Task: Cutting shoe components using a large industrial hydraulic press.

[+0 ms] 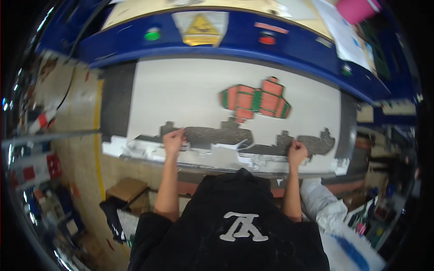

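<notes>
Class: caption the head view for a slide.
Left hand and right hand at jagged dark shapes, a red-and-green piece beyond.

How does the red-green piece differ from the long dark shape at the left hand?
The red-green piece is salmon red and green; the dark shape is dark grey. The red-green piece lies higher in the picture; the dark shape is at the left hand. The dark shape is longer sideways. Both have irregular outlines.

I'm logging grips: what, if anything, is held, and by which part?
Cannot be told: the blurred left hand and right hand are at dark shapes.
</notes>
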`<state>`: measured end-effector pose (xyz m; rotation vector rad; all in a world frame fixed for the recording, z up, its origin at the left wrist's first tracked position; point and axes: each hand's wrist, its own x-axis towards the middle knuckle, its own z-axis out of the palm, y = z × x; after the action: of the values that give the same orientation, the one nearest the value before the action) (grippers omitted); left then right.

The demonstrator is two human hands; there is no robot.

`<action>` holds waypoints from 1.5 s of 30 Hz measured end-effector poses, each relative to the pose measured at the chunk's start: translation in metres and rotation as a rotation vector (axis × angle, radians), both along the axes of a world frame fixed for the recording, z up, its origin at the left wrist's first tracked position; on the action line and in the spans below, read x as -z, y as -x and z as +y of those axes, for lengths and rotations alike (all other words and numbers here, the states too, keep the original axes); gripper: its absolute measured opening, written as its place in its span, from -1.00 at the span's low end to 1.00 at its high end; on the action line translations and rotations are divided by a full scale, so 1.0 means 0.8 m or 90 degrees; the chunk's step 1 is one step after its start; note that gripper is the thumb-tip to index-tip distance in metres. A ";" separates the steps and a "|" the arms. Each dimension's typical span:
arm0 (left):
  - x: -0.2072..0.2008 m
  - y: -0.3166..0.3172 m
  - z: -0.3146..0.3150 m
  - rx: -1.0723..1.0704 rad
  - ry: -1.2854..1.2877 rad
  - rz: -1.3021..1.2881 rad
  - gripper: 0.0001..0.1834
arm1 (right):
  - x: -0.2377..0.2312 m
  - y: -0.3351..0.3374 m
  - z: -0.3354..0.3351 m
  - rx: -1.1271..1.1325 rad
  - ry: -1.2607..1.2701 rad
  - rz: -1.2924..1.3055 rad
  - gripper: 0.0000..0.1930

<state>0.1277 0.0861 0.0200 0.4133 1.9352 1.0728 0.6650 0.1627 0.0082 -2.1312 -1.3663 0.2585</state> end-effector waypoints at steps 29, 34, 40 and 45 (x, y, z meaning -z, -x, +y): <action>0.001 -0.043 0.012 -0.106 -0.099 0.125 -0.73 | 0.008 -0.004 -0.001 -0.010 -0.035 0.045 -0.68; -0.004 -0.042 0.017 -0.104 -0.113 0.125 -0.74 | 0.006 0.000 -0.004 0.006 -0.040 0.042 -0.68; -0.006 -0.033 0.019 -0.111 -0.089 0.149 -0.73 | -0.003 0.009 -0.014 -0.011 0.027 0.022 -0.71; -0.007 -0.033 0.023 -0.100 -0.082 0.091 -0.74 | 0.002 -0.002 -0.017 0.012 0.007 0.028 -0.74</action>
<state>0.1540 0.1049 0.0254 0.4239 2.0584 1.3061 0.6665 0.1492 0.0067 -2.1341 -1.3227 0.3049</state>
